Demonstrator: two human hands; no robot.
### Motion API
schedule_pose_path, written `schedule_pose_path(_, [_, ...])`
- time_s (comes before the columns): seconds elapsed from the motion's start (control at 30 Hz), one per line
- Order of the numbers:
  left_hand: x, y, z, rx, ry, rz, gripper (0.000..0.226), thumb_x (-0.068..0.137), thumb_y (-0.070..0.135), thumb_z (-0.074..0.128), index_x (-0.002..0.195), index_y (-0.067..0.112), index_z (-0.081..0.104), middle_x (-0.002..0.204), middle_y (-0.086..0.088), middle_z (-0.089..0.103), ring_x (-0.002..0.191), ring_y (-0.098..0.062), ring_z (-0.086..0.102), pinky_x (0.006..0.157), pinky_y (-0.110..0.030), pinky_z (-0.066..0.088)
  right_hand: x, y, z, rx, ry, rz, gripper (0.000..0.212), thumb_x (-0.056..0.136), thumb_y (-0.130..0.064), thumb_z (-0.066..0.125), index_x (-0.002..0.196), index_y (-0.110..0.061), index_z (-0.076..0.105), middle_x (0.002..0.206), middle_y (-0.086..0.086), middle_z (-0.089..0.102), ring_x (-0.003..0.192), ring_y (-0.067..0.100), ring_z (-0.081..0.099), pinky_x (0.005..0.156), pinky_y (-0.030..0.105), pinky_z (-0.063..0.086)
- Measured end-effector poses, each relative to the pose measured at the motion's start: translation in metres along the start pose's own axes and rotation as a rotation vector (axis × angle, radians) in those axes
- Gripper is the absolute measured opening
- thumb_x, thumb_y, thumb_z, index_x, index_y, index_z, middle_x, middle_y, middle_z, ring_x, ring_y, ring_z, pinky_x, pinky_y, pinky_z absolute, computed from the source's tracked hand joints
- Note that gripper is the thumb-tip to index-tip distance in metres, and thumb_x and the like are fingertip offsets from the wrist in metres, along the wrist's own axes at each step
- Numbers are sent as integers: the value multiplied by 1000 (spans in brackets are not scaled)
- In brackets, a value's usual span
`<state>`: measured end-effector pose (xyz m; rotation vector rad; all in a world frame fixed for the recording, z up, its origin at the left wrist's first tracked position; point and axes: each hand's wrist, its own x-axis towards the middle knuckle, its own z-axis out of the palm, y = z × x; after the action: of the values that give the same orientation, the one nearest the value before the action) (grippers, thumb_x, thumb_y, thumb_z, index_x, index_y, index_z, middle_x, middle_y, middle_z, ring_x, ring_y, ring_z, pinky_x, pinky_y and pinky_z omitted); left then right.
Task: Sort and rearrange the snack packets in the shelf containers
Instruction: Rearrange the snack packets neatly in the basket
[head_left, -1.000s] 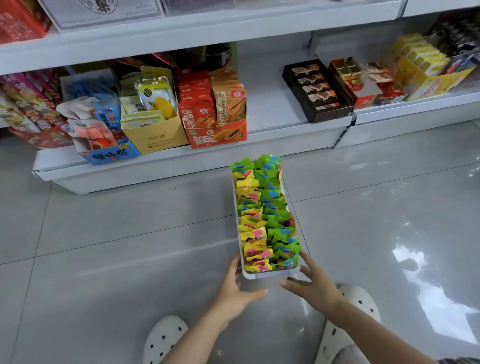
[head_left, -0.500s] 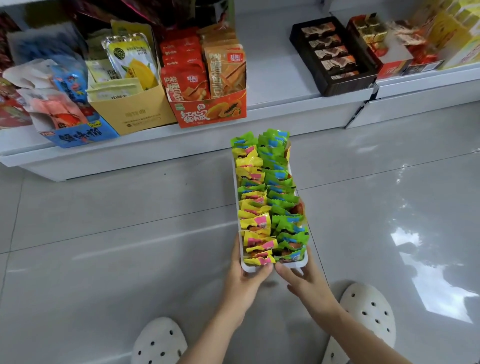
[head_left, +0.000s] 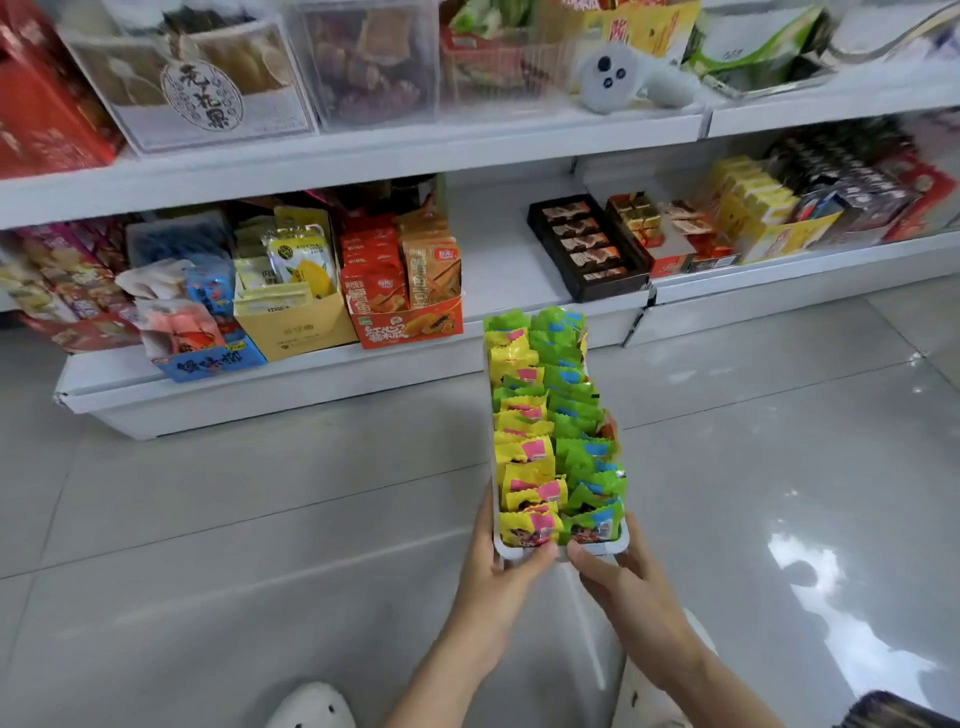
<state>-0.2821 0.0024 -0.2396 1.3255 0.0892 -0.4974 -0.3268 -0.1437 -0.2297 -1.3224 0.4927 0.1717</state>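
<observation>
A long narrow white container (head_left: 621, 540) is held above the tiled floor, pointing toward the bottom shelf. It holds two rows of small snack packets: yellow-and-pink ones (head_left: 522, 457) on the left, green-and-blue ones (head_left: 584, 447) on the right. My left hand (head_left: 498, 577) grips the near left corner of the container, thumb over the front rim. My right hand (head_left: 623, 582) grips the near right corner from below and the side.
The white bottom shelf (head_left: 291, 371) carries an orange display box (head_left: 410, 325), a yellow carton (head_left: 301, 327), a blue box (head_left: 208, 358) and a black chocolate tray (head_left: 587, 254), with a bare gap (head_left: 504, 275) between orange box and tray. Clear bins (head_left: 363, 62) stand on the upper shelf.
The container has been lifted from the floor and carried nearer the shelf. Both hands closed round its near corners. The view tilted up, showing the upper shelf.
</observation>
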Motion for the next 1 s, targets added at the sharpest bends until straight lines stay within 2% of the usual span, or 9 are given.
schedule_pose_path(0.07, [6,23,11,10,-24,49,76,82,1,72,142,36,41,132,-1,62,121,-22,60,99,-40,50,2,-27,-2,2,-20,-16,54,83,-13,71,130,-31,53,122,0,68,116,18,62,100,38,46])
schedule_pose_path(0.2, [42,68,28,4,-25,120,71,83,-3,71,135,38,46,124,4,67,114,-15,64,91,-28,53,35,-80,-4,18,-53,-9,51,76,-20,71,124,-31,56,117,2,68,105,16,62,102,41,42])
schedule_pose_path(0.4, [118,90,27,33,41,118,67,83,1,72,132,41,48,119,7,68,112,-14,64,97,-41,52,116,-113,-4,-29,-94,0,50,76,-20,73,121,-37,55,112,-3,70,105,20,62,102,39,42])
schedule_pose_path(0.47, [138,92,24,30,57,122,62,84,4,72,130,40,49,118,7,69,112,-14,64,93,-36,52,139,-120,-3,-47,-116,-24,53,75,-22,73,122,-39,53,110,-6,70,104,18,61,97,37,43])
schedule_pose_path(0.57, [166,99,18,35,89,116,57,85,7,73,127,38,50,114,9,70,108,-11,66,84,-28,53,169,-125,-2,-151,-117,-67,48,89,-25,70,128,-41,47,122,-7,65,114,21,60,97,42,46])
schedule_pose_path(0.63, [187,107,15,57,121,132,59,85,11,74,130,39,49,114,11,70,105,-8,66,81,-25,54,190,-131,2,-198,-55,-99,50,88,-31,70,130,-41,46,122,-7,62,116,24,59,91,43,52])
schedule_pose_path(0.8, [232,131,18,227,281,70,50,83,36,73,128,35,53,124,10,63,116,-15,58,96,-37,49,230,-148,36,-191,221,-65,56,86,-45,68,135,-43,41,107,-13,55,104,22,58,78,47,59])
schedule_pose_path(0.9, [228,138,9,268,257,-3,48,89,24,68,133,27,51,131,5,60,121,-18,56,94,-34,47,240,-147,57,-45,282,-3,56,87,-43,69,134,-36,40,118,4,59,100,29,63,69,45,62])
schedule_pose_path(1.0, [204,138,-12,251,273,-68,57,93,18,63,144,19,39,140,3,49,129,-18,48,95,-32,43,251,-145,69,21,361,-40,51,85,-36,72,126,-36,42,110,1,60,99,29,65,74,46,61])
